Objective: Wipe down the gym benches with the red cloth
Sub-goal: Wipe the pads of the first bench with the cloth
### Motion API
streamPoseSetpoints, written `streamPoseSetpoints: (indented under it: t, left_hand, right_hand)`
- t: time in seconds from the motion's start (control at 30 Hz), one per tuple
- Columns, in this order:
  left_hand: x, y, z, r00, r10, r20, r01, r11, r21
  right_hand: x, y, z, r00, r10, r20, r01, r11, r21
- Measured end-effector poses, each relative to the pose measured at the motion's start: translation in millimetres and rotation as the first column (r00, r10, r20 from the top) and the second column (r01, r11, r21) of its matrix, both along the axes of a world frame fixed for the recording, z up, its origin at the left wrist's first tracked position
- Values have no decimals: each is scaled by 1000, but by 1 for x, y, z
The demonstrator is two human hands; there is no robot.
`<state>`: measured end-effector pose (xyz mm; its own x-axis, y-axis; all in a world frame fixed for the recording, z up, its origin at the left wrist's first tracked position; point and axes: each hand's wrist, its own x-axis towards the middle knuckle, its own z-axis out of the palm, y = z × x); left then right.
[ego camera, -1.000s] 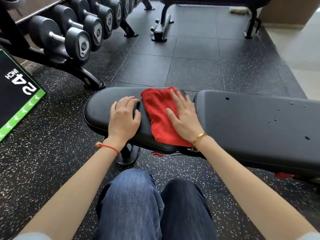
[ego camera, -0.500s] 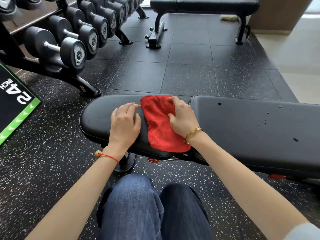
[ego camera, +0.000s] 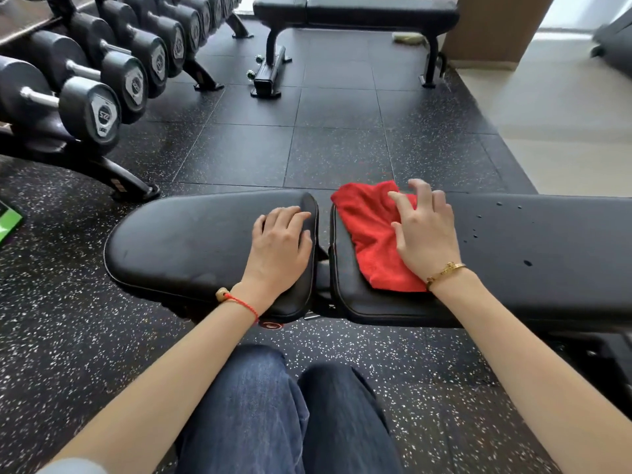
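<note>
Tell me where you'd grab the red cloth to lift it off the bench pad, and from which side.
Judgement: pinch the bunched far corner of the red cloth, coming from above on its left. That corner is rumpled and raised near the pad gap, so there are folds to pinch; the rest lies flat on the long bench pad or under the right hand.

Gym weight area, judged from the padded black adjustable bench (ego camera: pixel 205 244) lying across the foreground. Left of and beyond the bench: rack of black dumbbells (ego camera: pixel 102 80) in a row; straight beyond it: second flat bench (ego camera: pixel 355 12) on a steel frame. Under and around the bench: black speckled rubber floor tiles (ego camera: pixel 335 148), giving way to pale flooring (ego camera: pixel 564 131) to its far right.
</note>
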<state>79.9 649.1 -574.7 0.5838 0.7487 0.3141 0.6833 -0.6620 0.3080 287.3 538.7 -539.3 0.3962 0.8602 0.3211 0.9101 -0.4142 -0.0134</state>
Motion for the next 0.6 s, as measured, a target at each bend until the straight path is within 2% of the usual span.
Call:
streamPoseSetpoints:
  t: [0.07, 0.13, 0.2, 0.23, 0.33, 0.47, 0.6]
  left_hand:
    - [0, 1, -2, 1000, 11, 18, -11, 1000, -2]
    - [-1, 1, -3, 999, 11, 34, -12, 1000, 6]
    - [0, 1, -4, 999, 11, 40, -12, 1000, 11]
    - [1, 0, -4, 999, 14, 38, -15, 1000, 14]
    - [2, 0, -5, 999, 18, 38, -19, 999, 27]
    - [1, 1, -4, 999, 25, 39, -27, 999, 32]
    - [0, 0, -3, 999, 20, 49, -21, 1000, 13]
  right_hand:
    - [-2, 1, -4, 996, 89, -15, -89, 996, -24]
    - [-5, 7, -11, 971, 163, -177, -185, 976, -117]
    - [-1, 17, -17, 939, 127, -321, -196, 962, -191]
    - [1, 23, -18, 933, 98, -346, -183, 958, -221]
    - [-1, 39, -15, 940, 72, -333, -166, 951, -263]
    - [-33, 38, -20, 948, 188, -256, -246, 944, -220]
    - [-35, 14, -24, 919, 259, -297, -310, 940, -140]
